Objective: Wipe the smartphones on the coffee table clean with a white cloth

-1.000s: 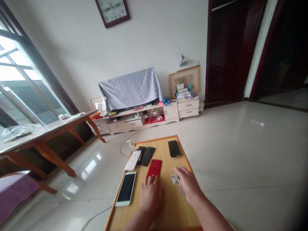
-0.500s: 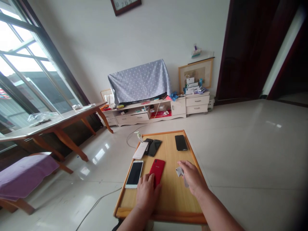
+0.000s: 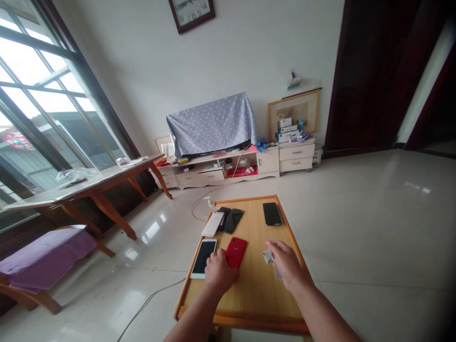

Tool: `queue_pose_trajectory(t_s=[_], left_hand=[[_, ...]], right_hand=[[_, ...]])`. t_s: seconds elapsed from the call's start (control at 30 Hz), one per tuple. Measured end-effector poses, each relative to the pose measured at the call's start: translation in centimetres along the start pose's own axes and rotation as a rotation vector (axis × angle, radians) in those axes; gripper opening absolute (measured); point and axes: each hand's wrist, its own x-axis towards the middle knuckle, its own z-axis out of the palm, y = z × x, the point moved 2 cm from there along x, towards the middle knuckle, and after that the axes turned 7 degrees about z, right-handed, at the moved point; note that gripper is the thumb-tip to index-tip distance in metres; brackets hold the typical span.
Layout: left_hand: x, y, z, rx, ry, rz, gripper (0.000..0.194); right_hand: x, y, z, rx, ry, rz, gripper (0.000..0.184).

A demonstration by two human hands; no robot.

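On the small wooden table (image 3: 256, 297) a red phone (image 3: 237, 251) lies back side up. My left hand (image 3: 220, 271) is closed around its lower left part, covering that corner. A crumpled grey cloth (image 3: 268, 257) is pinched in my right hand (image 3: 288, 266), just right of the red phone, with part of it hanging below the fingers. Left of my left hand, a white-framed phone (image 3: 203, 259) rests with its dark screen up. Farther back are a pale phone (image 3: 213, 224) and a black phone (image 3: 233, 221). Another black phone (image 3: 272, 213) lies at the far right.
A pump bottle (image 3: 211, 205) stands at the table's back left corner. A cable (image 3: 153, 294) runs over the tiled floor. To the left are a long table (image 3: 85, 190) and a purple-covered stool (image 3: 46, 259). A low cabinet (image 3: 203, 178) lines the wall.
The fingers of my left hand have closed more around the lower left of the red phone. My right hand still holds the cloth. The camera view has shifted slightly.
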Motion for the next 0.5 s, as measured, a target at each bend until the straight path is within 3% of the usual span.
queue_pose_trajectory(t_s=[0.13, 0.27, 0.37, 0.5], left_hand=[[0.5, 0.2, 0.2, -0.028, -0.031, 0.027, 0.067], [0.5, -0.2, 1.1, -0.182, -0.003, 0.032, 0.068], [0.8, -0.7, 1.6, -0.303, 0.036, -0.021, 0.059], [1.6, -1.3, 2.1, -0.409, 0.038, -0.112, 0.046]], right_hand=[[-0.4, 0.2, 1.0, 0.046, -0.047, 0.041, 0.035], [-1.3, 1.3, 3.1, 0.063, -0.184, 0.281, 0.03], [-1.9, 2.4, 4.8, 0.058, -0.253, 0.404, 0.031], [-2.3, 3.4, 6.3, 0.105, -0.303, 0.461, 0.033]])
